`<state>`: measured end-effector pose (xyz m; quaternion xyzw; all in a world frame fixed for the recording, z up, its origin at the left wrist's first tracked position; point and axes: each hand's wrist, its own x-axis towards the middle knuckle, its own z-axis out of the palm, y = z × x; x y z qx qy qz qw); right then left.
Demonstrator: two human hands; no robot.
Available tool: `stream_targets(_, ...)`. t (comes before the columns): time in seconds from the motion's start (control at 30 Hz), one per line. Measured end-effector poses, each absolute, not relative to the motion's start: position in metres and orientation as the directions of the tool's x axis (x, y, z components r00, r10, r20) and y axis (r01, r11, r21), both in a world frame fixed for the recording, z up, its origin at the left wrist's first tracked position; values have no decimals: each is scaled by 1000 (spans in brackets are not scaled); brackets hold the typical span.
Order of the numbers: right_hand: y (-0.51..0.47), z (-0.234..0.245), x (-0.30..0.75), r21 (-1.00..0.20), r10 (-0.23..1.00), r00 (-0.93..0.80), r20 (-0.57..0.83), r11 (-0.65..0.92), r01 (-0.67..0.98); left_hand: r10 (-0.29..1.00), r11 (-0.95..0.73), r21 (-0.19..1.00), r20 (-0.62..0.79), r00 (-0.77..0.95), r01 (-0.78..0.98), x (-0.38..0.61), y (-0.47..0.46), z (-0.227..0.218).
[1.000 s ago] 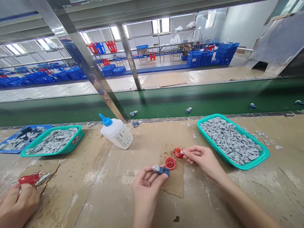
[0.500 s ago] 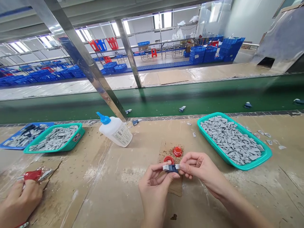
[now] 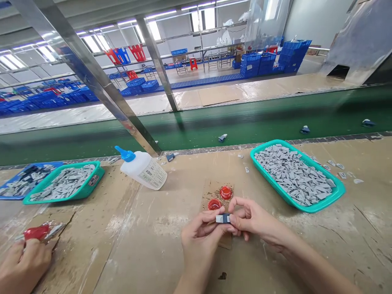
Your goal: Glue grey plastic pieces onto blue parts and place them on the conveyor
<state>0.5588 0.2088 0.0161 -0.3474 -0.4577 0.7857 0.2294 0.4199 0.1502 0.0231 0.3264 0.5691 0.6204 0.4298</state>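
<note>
A small navy and light grey plastic part (image 3: 223, 219) is held level between my two hands above the work surface. My left hand (image 3: 197, 237) pinches its grey left end between thumb and fingers. At the other end, the thumb and forefinger of my right hand (image 3: 252, 220) press together on the part; the fingertips cover that end. Just beyond my hands lie two red round cap-like dishes (image 3: 226, 192) on a stained piece of cardboard (image 3: 210, 188). The nearer red dish (image 3: 214, 203) appears to contain clear liquid.
A green basket (image 3: 339, 192) of grey pieces stands right. Left are a white bottle (image 3: 143, 168) with blue nozzle, another green basket (image 3: 81, 192) and a blue tray (image 3: 56, 165). Another person's hand (image 3: 27, 263) is near a red object (image 3: 36, 232). A green belt (image 3: 263, 126) carries several parts.
The grey right-hand piece now sits closer against the navy middle, and my hands are nearer together. Parts on the belt have shifted left. The view has moved slightly.
</note>
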Motion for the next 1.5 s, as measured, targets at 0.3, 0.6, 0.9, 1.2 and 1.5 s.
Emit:
stream_targets(0.3, 200, 19, 556, -863, 795, -514, -321, -470, -187, 972, 136, 976, -165, -168, -170, 415, 168, 31)
stream_targets(0.6, 205, 39, 572, -921, 874, -412, -259, -352, -167, 988, 149, 946, -150, 17, -288, 419, 186, 33)
stream_targets(0.9, 229, 39, 616, -986, 987, -47, -155, -152, 67, 982, 175, 898, -189, 5, -403, 418, 188, 41)
stream_targets(1.2, 271, 25, 690, -551, 982, 114, 150, -13, 835, 994, -92, 959, 105, -34, 269, 366, 270, 33)
stream_targets(1.5, 348, 12, 674, -292, 978, -199, 63, 209, 933, 959, -180, 651, 283, -16, 737, 352, 412, 8)
